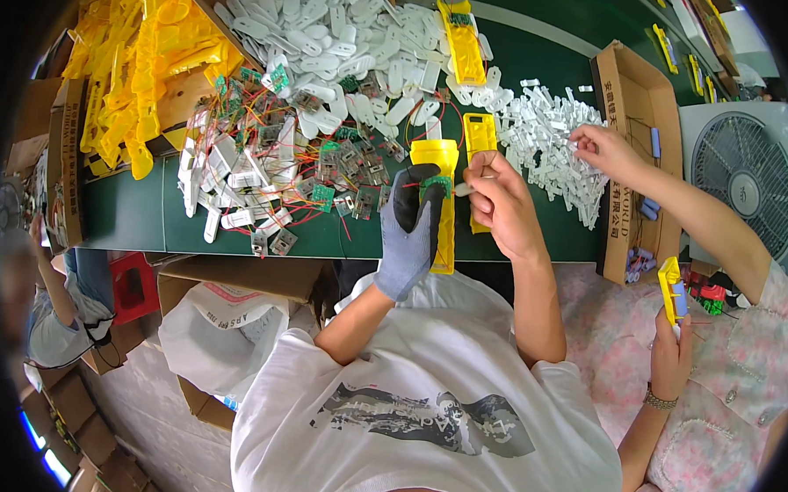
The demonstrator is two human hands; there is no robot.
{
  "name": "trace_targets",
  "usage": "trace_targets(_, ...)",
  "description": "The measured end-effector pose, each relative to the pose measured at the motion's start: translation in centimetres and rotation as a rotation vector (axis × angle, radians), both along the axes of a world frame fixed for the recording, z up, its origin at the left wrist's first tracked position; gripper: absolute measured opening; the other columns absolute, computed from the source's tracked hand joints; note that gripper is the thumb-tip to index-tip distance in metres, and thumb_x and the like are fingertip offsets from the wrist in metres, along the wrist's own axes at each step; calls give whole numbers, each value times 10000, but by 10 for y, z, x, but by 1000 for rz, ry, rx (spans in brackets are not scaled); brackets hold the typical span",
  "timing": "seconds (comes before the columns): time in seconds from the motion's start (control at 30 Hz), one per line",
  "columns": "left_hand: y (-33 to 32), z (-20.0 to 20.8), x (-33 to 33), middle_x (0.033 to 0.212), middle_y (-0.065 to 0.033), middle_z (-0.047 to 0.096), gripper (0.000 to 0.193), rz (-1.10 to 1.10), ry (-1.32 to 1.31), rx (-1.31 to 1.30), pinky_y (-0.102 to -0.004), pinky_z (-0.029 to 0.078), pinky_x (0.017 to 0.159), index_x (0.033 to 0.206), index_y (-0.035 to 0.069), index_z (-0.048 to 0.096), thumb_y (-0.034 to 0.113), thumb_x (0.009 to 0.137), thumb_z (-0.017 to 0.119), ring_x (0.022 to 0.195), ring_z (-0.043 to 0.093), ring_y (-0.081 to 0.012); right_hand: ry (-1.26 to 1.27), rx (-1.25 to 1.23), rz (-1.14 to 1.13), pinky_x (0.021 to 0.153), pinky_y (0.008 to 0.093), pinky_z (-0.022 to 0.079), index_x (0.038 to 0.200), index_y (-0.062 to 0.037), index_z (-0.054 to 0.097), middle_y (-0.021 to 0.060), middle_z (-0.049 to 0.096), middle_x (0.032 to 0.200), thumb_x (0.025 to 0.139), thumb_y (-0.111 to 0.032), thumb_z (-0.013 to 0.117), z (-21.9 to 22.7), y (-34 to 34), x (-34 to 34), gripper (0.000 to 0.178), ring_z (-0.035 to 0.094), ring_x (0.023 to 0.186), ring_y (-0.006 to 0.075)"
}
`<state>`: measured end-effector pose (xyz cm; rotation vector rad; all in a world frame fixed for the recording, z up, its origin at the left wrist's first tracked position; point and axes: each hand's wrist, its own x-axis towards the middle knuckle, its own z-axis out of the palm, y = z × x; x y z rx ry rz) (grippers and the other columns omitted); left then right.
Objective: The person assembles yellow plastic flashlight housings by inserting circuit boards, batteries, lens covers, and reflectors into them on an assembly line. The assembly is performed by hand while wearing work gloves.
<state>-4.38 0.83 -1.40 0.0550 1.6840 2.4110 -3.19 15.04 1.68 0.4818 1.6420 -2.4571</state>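
Left hand (412,234), gloved, grips yellow case (437,204) upright, steadying it; right hand (499,202) pinches small white part (461,189) beside the case, above green tabletop (535,235).

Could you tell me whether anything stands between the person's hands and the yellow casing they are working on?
Nothing visible does. The gloved left hand already grips the yellow casing with a small green circuit board at its fingers, and the bare right hand touches it from the right. The co-worker's hand reaches into the white parts pile, well clear.
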Motion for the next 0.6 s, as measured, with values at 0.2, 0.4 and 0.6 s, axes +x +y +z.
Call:
trace_targets(0.2,-2,-3,1,897,-55,568,170,-8,-48,-32,-230,433,701,1073,17,512,46,906,518,797,504,-79,185,-124,121,541,170,404,1070,-9,525,52,579,900,900,-89,556,-2,4,21,190,525,713,90)
trace_targets(0.4,-2,-7,1,879,-57,563,177,-11,-2,-60,-237,426,666,1069,10,523,37,895,514,749,485,-77,181,-259,101,477,172,393,1048,-22,528,125,641,896,924,-155,554,-15,4,23,184,524,605,76)
trace_targets(0.6,0,-9,1,930,-75,588,202,9,79,-102,-248,442,723,1084,-3,525,25,884,522,812,522,-91,154,96,64,434,162,357,1012,-19,549,71,629,796,907,-102,560,-9,-5,18,134,481,542,33)
